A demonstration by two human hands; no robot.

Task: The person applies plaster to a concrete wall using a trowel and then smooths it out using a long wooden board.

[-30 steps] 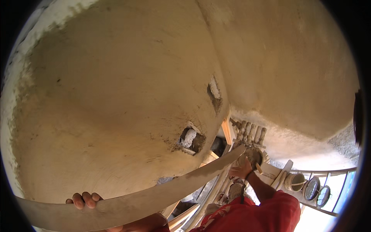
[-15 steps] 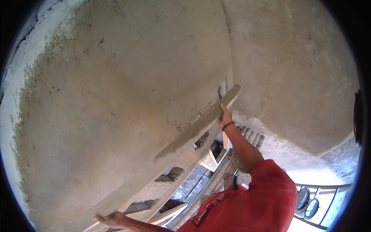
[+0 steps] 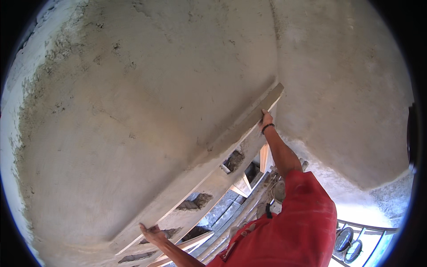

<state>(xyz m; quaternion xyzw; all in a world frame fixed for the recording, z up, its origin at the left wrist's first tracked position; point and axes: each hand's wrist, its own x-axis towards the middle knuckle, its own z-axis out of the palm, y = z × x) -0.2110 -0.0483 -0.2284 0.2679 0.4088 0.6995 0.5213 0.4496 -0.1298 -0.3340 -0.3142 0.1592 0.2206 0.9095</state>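
Observation:
A long pale straightedge board [image 3: 195,173] lies diagonally against the plastered surface [image 3: 147,89], from the lower left up to the corner crease on the right. My right hand [image 3: 266,116], with a dark bead bracelet at the wrist, grips the board near its upper end. My left hand [image 3: 151,231] is closed on its lower edge toward the lower left end. Below the board several rough cut holes [image 3: 191,202] show in the plaster.
A second plastered face [image 3: 342,89] meets the first at the right. Below are timber pieces [image 3: 242,184], poles, a bucket [image 3: 278,191] and stone slabs. A curved metal railing [image 3: 364,229] with round basins [image 3: 343,239] stands at the lower right.
Both hands have carried the board upward from the lower edge onto the plaster. Since half a second ago it has moved further up and right, and my left hand has risen with it.

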